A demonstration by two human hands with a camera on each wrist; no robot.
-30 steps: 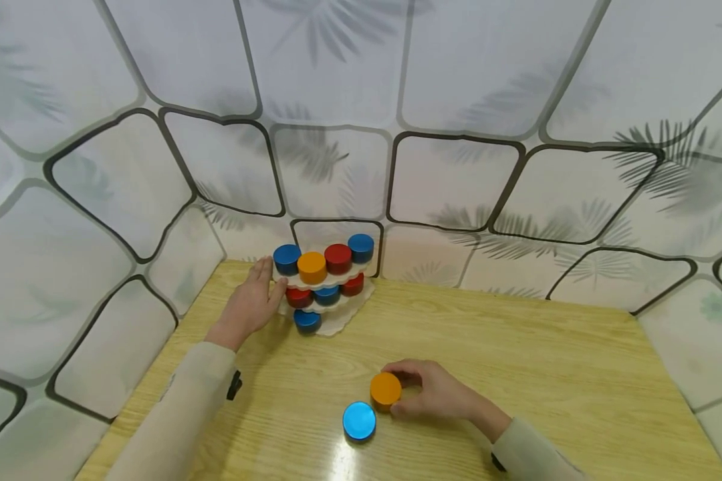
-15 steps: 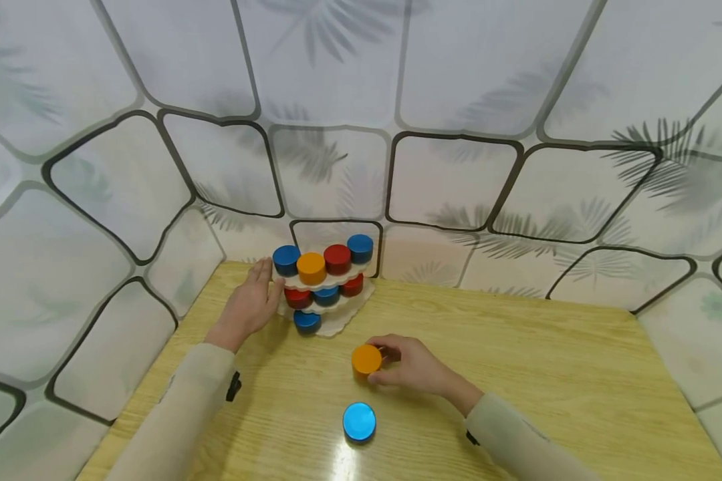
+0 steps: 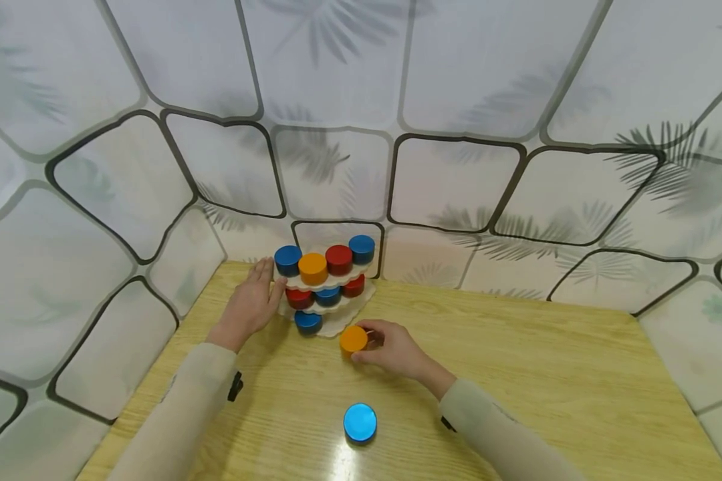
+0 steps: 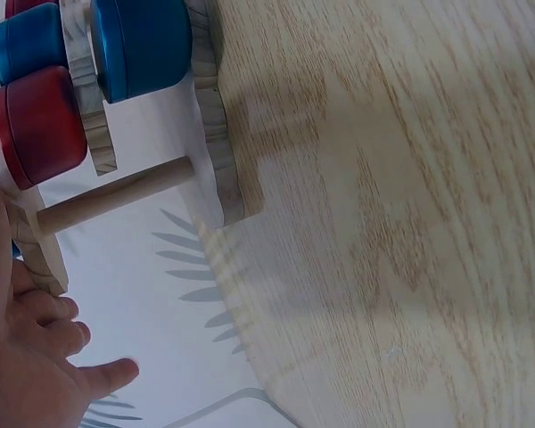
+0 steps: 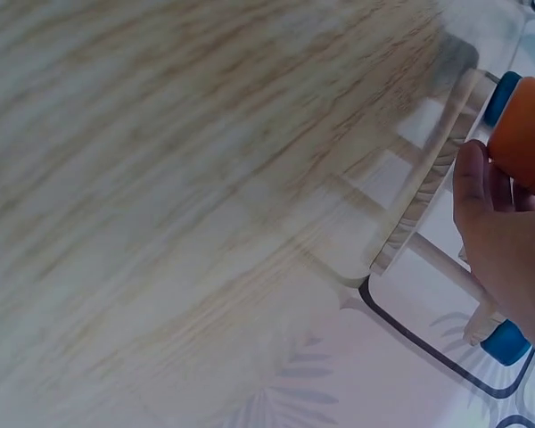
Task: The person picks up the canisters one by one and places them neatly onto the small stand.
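A tiered wooden stand (image 3: 351,308) with scalloped shelves bears red, blue and orange short cylinders, among them a blue one (image 3: 308,323) on the lowest shelf. At the stand's left side my left hand (image 3: 249,304) rests against the top shelf's edge, its fingers extended. My right hand (image 3: 397,349) pinches an orange cylinder (image 3: 353,341) between thumb and fingers, just in front of the stand's base. In the right wrist view the same orange cylinder (image 5: 522,134) shows close to the shelves. The left wrist view catches the stand's dowel post (image 4: 116,193).
A loose blue cylinder (image 3: 359,422) sits on the wood-grain table (image 3: 517,374) nearer the person. Patterned cloth walls (image 3: 457,180) enclose the table at the back and both sides, with the stand near the back left.
My right hand has carried the orange cylinder leftward and away from the person, from beside the loose blue cylinder to the stand's front. The left hand has stayed in place.
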